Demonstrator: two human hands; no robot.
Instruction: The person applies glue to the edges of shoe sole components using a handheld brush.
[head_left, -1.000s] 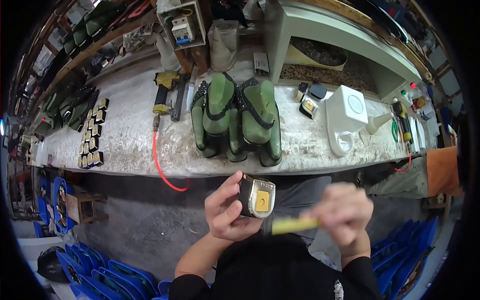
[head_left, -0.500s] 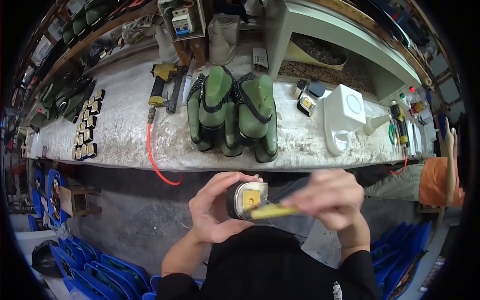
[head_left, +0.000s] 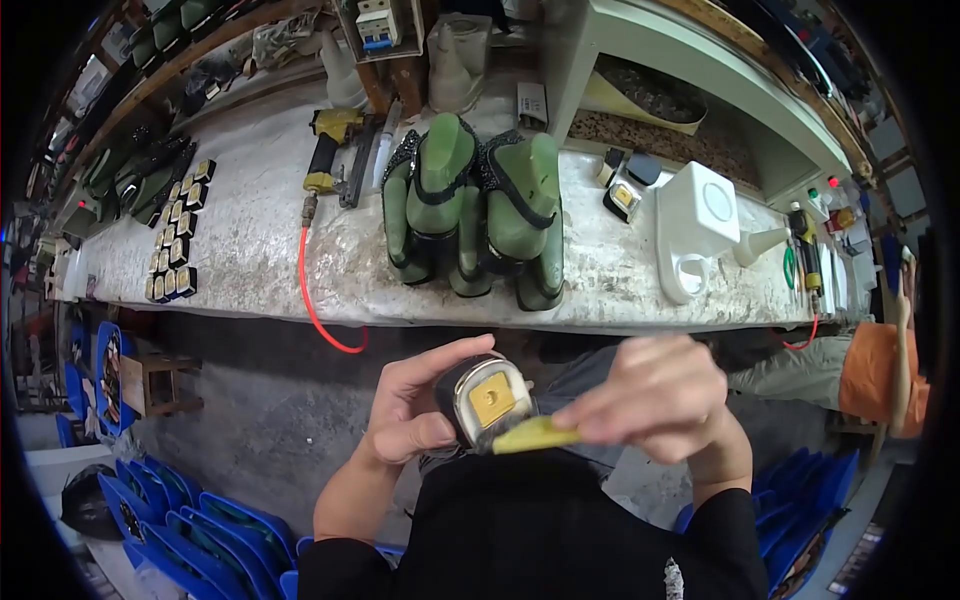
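My left hand (head_left: 408,410) grips a black shoe heel (head_left: 462,385), its pale face with a yellow square insert turned up toward me. Fingers wrap its far side and the thumb presses the near side. My right hand (head_left: 655,400) is closed on a yellow-handled brush (head_left: 535,434), slightly smeared by motion. Dark bristles lie at the lower rim of the heel's face. Beyond my hands, green shoe lasts (head_left: 438,185) with black straps on them stand on the worktable (head_left: 340,265).
Rows of similar heels (head_left: 180,250) sit at the table's left. A nail gun (head_left: 325,150) with a red hose (head_left: 305,290) lies near the lasts. A white plastic bottle (head_left: 695,230) stands to the right. Another person's orange clothing (head_left: 870,375) shows at far right. Blue trays (head_left: 190,540) flank me.
My left hand has tilted and turned the heel, the thumb moving up onto its near side. The brush stays at the face's lower rim, its tip shifted slightly left and down.
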